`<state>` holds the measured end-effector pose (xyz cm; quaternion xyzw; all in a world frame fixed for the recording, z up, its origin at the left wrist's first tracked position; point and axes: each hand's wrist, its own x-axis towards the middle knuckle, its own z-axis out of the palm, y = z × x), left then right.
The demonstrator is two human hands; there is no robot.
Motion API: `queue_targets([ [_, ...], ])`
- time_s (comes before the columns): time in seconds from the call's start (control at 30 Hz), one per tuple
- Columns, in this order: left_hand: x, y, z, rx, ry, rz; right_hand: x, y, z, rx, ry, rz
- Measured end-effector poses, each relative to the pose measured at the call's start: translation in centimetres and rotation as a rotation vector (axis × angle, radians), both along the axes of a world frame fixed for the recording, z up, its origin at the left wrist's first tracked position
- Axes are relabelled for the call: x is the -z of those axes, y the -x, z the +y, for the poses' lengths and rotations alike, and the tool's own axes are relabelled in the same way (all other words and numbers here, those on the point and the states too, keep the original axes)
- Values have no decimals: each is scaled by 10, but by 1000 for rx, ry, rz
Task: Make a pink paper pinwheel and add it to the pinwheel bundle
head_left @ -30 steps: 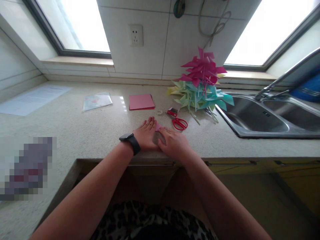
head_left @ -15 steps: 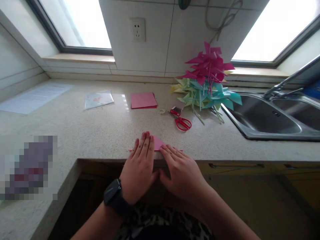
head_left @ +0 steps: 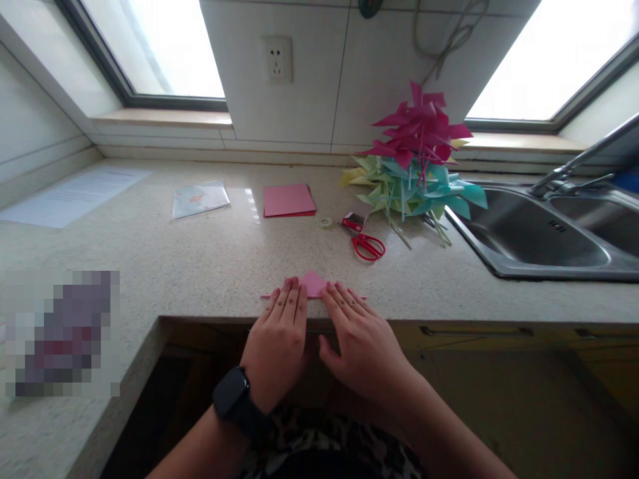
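- Pink paper (head_left: 313, 285) lies folded at the front edge of the desk (head_left: 200, 259), a triangular tip poking out at 12 o'clock from between the two hands.
- Left hand (head_left: 278, 339), a dark watch (head_left: 234, 402) on its wrist, lies flat with fingers pressed together, fingertips (head_left: 289, 287) on the paper.
- Right hand (head_left: 363, 342) lies flat just beside it, fingers slightly spread, fingertips on the paper's right part; neither hand pinches anything.
- Red scissors (head_left: 367, 245) rest at 1 o'clock from the hands, near them, with a small red box (head_left: 353, 220) and a roll of tape (head_left: 326, 221) just beyond.
- Further at 12 o'clock sits a stack of pink sheets (head_left: 288, 199); at 11 o'clock a clear packet (head_left: 200, 198); far at 10 o'clock a white printed sheet (head_left: 74, 196).
- At 1 o'clock, against the wall, a heap of paper pinwheels (head_left: 414, 166), magenta above teal and yellow.
- At 2 o'clock a steel sink (head_left: 529, 233) with a tap (head_left: 574, 169).
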<state>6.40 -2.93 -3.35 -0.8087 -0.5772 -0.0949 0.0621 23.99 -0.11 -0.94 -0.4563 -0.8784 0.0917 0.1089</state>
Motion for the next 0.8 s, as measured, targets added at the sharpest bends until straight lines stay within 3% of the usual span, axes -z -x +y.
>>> queue_targets([
  [0.8, -16, 6, 39, 1, 166, -32, 5, 14, 32, 73, 2, -41],
])
